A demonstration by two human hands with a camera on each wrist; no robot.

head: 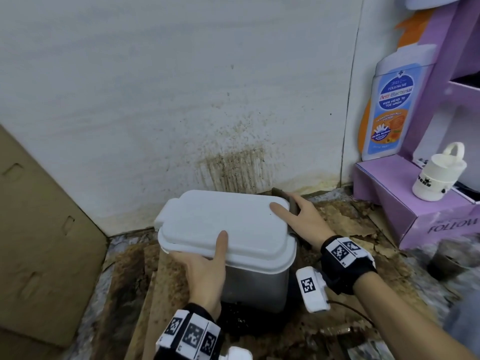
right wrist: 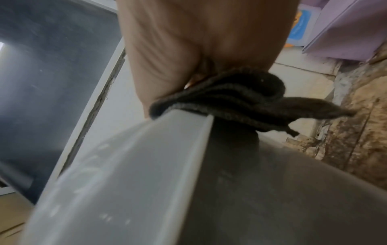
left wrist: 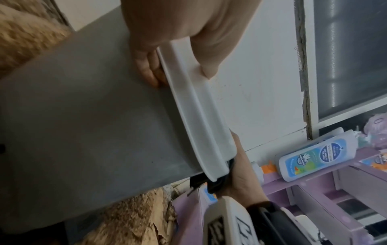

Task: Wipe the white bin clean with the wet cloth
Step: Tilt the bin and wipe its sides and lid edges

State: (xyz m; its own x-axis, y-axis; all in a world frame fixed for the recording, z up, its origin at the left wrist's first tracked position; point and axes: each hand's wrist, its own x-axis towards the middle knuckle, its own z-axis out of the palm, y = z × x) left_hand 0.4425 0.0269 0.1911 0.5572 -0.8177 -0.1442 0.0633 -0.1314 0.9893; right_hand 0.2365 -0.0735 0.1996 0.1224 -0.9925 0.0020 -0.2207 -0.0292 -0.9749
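Observation:
The white bin (head: 255,284) stands on a dirty floor against the wall, with its white lid (head: 223,224) on. My left hand (head: 207,258) grips the lid's front edge, thumb on top and fingers under the rim (left wrist: 199,116). My right hand (head: 298,216) holds the bin's right end, thumb lying on the lid. Under its fingers a dark wet cloth (head: 287,202) is pressed against the rim. In the right wrist view the bunched cloth (right wrist: 230,102) sits between my palm (right wrist: 188,49) and the lid's edge (right wrist: 146,165).
A stained white wall (head: 233,167) rises right behind the bin. A purple cardboard display stand (head: 405,203) with a bottle cutout (head: 389,105) and a white cup (head: 439,175) stands at the right. Brown cardboard (head: 39,216) leans at the left. A dark pot (head: 446,261) sits low on the right.

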